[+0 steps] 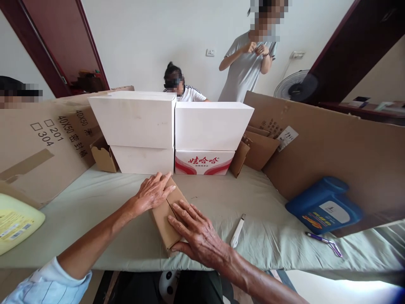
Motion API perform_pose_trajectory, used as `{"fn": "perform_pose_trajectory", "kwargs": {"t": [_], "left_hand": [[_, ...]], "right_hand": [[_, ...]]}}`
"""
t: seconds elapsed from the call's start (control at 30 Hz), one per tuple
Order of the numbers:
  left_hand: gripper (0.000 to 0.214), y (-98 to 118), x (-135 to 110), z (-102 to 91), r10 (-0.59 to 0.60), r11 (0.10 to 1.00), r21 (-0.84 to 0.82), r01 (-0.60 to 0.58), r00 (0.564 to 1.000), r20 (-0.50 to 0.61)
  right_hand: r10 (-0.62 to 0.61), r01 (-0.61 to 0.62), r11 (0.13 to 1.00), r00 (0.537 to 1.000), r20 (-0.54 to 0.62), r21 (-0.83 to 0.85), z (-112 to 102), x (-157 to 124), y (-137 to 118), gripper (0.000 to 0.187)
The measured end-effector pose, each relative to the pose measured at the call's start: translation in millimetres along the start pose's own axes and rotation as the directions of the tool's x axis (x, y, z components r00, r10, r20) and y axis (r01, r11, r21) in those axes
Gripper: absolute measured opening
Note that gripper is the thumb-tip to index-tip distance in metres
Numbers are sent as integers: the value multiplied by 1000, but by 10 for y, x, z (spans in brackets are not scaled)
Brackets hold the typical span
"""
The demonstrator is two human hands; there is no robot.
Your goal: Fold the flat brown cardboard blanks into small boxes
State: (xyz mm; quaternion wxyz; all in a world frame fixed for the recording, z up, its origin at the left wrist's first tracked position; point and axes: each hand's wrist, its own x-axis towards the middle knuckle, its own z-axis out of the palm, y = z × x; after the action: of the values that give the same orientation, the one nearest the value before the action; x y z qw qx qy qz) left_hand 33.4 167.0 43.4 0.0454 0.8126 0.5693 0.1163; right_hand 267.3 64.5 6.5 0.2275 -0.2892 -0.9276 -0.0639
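Observation:
A small closed brown cardboard box (163, 221) lies at a slant on the green cloth, with a dark seam across its top. My left hand (155, 190) grips its far left part, fingers reaching over the far end and the thumb on top. On the right, my right hand (194, 226) holds the box with its fingers spread over the top and side, the thumb by the near end. To the right of that hand a white-handled knife (238, 231) rests on the cloth, its short metal tip pointing away from me.
Stacked white boxes (136, 120) and a red-printed box (204, 162) stand ahead. Cardboard panels (332, 160) wall both sides. A blue jug (325, 207) and a purple tool (325, 241) lie right, a yellow jug (19, 221) left. Several people are beyond.

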Motion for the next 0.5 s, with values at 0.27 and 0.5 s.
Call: {"fn": "perform_pose_trajectory", "kwargs": {"t": [0.27, 0.5], "left_hand": [[91, -375, -748, -36, 255, 967, -30, -253, 965, 55], [103, -519, -767, 112, 373, 919, 107, -380, 924, 82]], "right_hand": [[2, -5, 1000, 995, 102, 21, -362, -189, 226, 58], [67, -67, 992, 998, 2, -105, -81, -296, -28, 88]]}}
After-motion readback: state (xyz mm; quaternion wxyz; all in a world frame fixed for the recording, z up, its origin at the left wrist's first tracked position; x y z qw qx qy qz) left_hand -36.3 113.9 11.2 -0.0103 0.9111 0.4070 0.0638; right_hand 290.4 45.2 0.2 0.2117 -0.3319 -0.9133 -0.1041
